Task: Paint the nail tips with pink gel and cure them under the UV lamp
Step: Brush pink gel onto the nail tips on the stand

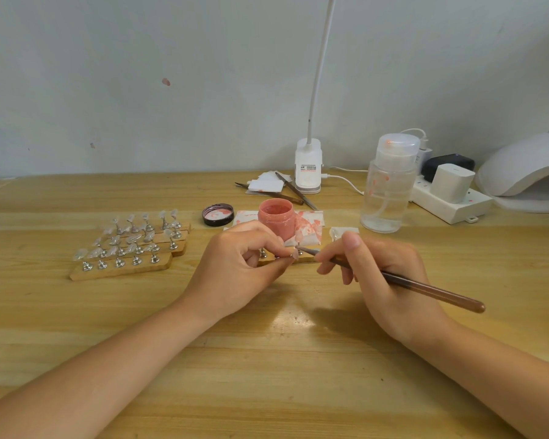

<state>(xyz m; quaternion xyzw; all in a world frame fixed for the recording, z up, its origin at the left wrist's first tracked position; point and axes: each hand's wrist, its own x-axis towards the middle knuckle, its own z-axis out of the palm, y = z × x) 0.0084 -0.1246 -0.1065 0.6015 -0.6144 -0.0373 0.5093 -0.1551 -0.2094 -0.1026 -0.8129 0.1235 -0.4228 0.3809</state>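
the nail tip (pixel 296 254) sits on a small metal stand pinched at the fingertips of the left hand (pixel 242 268), just in front of the pink gel jar (pixel 276 218) at 12 o'clock. it looks pale and only faintly pink. the brush (pixel 403 280), gripped pen-style in the right hand (pixel 383 274), lies along a 4-to-10 o'clock axis, bristle end touching the tip from its 3 o'clock side. unpainted clear tips (pixel 130 240) wait at 9 o'clock; the uv lamp (pixel 526 163) stands at 2 o'clock on the tabletop (pixel 267 375).
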